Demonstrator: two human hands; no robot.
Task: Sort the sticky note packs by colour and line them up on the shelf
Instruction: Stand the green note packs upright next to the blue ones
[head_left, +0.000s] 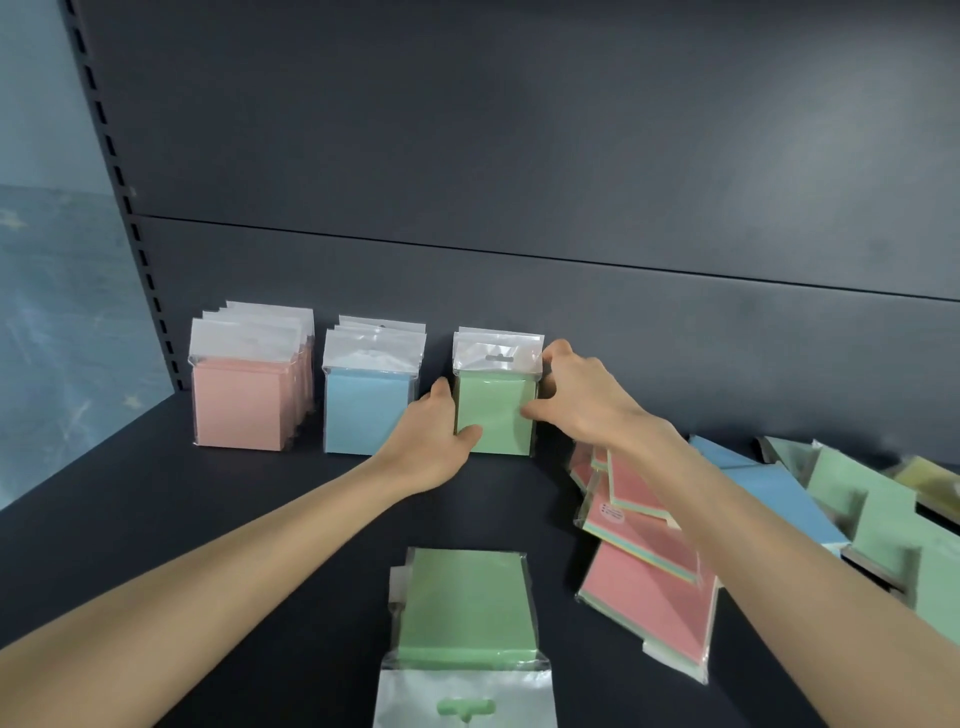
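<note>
A green sticky note pack (497, 410) stands upright against the back panel, third in a line. My left hand (434, 441) holds its left edge, thumb on the front. My right hand (576, 400) pinches its right edge, fingers near the clear hanger top. To the left stand a row of blue packs (363, 410) and a row of pink packs (241, 405). Another green pack (462, 608) lies flat on the dark shelf (208, 509) near the front.
A loose heap lies at the right: pink packs (649, 608), a blue pack (779, 493), green packs (878, 519) and a yellowish pack (930, 480). The shelf's left upright (130, 218) has slots; a blue wall lies beyond it.
</note>
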